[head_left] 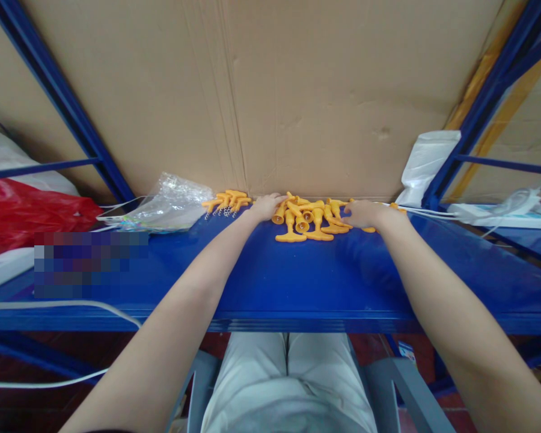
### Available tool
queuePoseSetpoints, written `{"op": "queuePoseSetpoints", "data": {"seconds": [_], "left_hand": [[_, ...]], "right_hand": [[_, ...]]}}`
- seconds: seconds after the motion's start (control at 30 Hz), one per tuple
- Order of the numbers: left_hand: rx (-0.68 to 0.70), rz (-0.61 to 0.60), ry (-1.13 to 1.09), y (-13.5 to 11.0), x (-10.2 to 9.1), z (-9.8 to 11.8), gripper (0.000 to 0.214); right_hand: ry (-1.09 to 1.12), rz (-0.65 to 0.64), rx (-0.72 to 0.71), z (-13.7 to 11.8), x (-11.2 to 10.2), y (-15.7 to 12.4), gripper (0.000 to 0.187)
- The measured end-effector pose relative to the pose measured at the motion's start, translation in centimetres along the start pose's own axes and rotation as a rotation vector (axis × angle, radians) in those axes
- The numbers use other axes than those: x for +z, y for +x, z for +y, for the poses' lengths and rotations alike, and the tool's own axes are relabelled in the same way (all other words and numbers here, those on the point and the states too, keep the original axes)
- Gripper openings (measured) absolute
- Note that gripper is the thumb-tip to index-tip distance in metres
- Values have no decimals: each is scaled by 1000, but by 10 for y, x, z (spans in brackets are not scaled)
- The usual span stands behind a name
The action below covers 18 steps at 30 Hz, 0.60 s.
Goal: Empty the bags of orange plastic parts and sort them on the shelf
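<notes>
Yellow-orange corkscrew parts (314,235) with T-shaped handles and bell-shaped sleeves lie heaped on the blue shelf surface. My left hand (267,207) rests at the heap's left side, fingers stretched out and touching its edge. On the opposite side, my right hand (363,214) lies over the right end of the heap with its fingers apart, partly covering a few pieces. Left of my left hand is a smaller group of orange corkscrews (231,198), their bare metal spirals showing toward me. I see nothing lifted in either hand.
A clear plastic bag (171,204) lies to the left, near a red bag (31,210). A white packet (426,165) leans by the right blue post. Cardboard (320,90) walls the back. A white cable (72,304) crosses the front left edge.
</notes>
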<state>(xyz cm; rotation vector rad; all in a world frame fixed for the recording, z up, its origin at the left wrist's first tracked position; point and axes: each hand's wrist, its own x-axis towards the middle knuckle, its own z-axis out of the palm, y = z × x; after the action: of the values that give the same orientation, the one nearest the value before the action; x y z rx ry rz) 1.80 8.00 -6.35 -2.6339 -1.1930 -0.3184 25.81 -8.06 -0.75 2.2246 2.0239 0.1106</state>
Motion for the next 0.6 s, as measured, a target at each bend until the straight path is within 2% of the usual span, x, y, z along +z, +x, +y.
{"op": "queuePoseSetpoints", "data": {"seconds": [0.17, 0.47, 0.6], "left_hand": [[15, 11, 67, -4, 0, 2, 60], [41, 2, 100, -10, -6, 10, 47], [30, 97, 88, -11, -9, 10, 46]], "right_hand": [[17, 38, -36, 3, 5, 5, 40], [17, 9, -47, -2, 1, 1, 41], [37, 39, -48, -5, 0, -2, 38]]}}
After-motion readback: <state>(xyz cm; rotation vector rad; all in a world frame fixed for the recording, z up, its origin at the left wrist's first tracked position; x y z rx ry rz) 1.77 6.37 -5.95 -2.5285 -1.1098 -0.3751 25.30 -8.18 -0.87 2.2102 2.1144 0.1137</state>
